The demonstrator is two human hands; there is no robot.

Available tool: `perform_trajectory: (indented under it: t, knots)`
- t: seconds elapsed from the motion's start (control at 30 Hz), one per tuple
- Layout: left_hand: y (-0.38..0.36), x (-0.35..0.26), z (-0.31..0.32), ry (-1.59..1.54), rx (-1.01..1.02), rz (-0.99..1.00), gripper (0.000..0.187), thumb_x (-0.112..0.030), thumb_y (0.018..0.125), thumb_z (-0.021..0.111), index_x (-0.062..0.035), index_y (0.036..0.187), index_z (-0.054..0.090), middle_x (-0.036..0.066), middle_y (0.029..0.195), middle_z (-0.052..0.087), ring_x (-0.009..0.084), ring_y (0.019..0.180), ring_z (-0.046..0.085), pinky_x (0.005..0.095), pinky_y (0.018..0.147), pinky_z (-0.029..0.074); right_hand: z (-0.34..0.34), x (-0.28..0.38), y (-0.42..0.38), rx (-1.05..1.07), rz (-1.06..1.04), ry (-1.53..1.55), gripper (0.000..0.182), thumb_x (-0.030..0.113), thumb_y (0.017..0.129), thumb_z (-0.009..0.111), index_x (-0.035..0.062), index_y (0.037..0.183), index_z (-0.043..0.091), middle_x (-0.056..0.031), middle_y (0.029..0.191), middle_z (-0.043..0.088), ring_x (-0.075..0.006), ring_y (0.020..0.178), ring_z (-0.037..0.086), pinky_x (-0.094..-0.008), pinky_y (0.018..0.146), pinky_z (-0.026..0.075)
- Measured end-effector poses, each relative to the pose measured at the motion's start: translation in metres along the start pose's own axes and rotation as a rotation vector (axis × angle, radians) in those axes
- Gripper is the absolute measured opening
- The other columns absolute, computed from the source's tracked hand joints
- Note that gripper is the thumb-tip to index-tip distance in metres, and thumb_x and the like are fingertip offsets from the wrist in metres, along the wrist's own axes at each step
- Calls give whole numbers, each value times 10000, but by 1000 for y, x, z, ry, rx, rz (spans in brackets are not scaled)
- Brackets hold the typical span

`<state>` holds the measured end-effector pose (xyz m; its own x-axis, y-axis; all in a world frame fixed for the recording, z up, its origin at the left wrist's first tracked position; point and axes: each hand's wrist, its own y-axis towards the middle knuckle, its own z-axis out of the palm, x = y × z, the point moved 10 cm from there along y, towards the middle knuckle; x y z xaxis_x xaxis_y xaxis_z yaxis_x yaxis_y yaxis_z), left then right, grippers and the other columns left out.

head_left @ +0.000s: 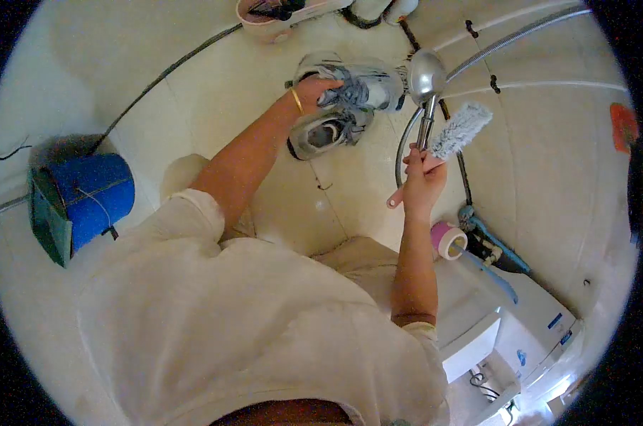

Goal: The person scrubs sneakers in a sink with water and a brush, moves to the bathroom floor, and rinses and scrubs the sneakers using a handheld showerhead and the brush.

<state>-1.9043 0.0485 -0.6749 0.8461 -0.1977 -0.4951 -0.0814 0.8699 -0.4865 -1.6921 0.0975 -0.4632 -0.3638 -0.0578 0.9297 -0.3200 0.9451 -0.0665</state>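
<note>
Our left hand (313, 91) steadies the grey mesh sneaker (357, 85) over the tiled floor (215, 78); our right hand (422, 177) grips both chrome shower head (426, 74) and pink-handled white brush (458, 129), aimed shoeward.

Left hand (314, 92) on sneaker (357, 85), second sneaker (328, 131) beneath; right hand (422, 181), to their right, holds shower head (426, 77) and brush (456, 131); bucket (87, 195) far left.

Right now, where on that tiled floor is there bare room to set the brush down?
Bare floor lies between the blue bucket and the sneakers, left of the dark hose. It is crowded ahead: the left hand grips a sneaker, the right hand holds the shower head and brush, with a pink basin behind.
</note>
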Motion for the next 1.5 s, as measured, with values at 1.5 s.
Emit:
perform_trajectory:
  t: [1.5]
  knots:
    - [-40,13,23,165,-236,93,98,-126,678,548,-32,704,538,27,619,489,124,550,454,287,487,368,48,-57,0,321,368,-280,339,236,834,456,32,1101,408,-120,790,573,-207,690,554,-323,646,446]
